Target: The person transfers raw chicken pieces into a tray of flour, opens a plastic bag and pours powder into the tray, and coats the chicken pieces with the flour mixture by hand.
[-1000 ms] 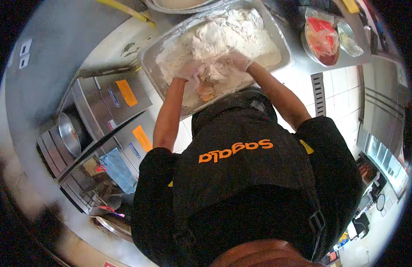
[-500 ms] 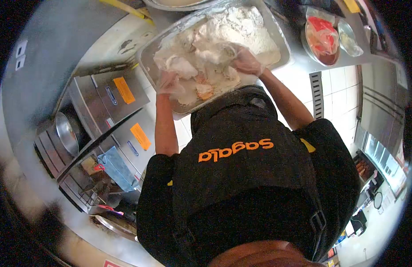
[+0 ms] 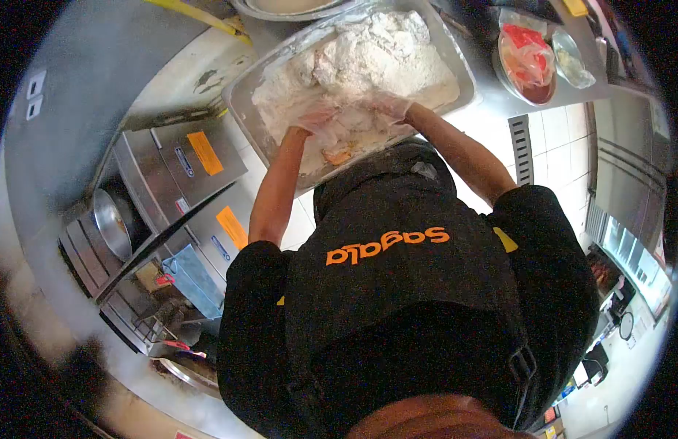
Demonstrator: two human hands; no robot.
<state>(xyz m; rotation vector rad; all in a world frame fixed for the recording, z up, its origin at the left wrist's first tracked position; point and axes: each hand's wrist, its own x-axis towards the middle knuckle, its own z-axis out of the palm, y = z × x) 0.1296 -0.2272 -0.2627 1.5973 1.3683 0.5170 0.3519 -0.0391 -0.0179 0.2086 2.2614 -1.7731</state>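
Observation:
A large metal tray (image 3: pixel 244 121) holds a heap of white flour (image 3: pixel 383 51) with lumpy coated pieces in it. My left hand (image 3: pixel 318 118), in a clear plastic glove, reaches into the flour at the near side of the tray. Opposite it, my right hand (image 3: pixel 390 107), gloved the same way, is also in the flour, a short gap from the left. Flour and blur hide the fingers of both hands. Close to the near rim lies an orange-pink piece (image 3: pixel 337 156), partly coated, whose kind I cannot make out.
Beyond the tray stands a round bowl (image 3: pixel 291 6). To the right are a metal bowl (image 3: pixel 536 94) with a red-and-clear plastic bag and a smaller bagged container (image 3: pixel 571 58). Steel cabinets (image 3: pixel 178 164) with orange labels stand left, with a blue cloth (image 3: pixel 192 278) hanging there.
Both hands have come closer together and lowered into the flour. The floury material lifted between them earlier is down in the tray now.

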